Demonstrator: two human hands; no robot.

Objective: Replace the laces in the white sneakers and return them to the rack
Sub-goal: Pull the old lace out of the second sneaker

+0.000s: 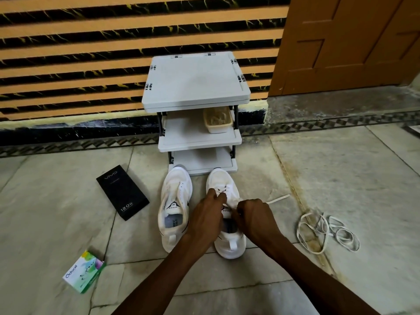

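Head view had the left hand and right hand both pinching the soft, floppy lace over a sneaker on the floor by the rack, so it was probably best grabbed near its stiffer tip.

An orange wall with black, yellow-veined stripes is filling the upper left of the frame. A brown wooden door is standing at the upper right. Pale stone floor tiles are spreading across the lower half, and a grey three-shelf rack is standing against the wall at centre.
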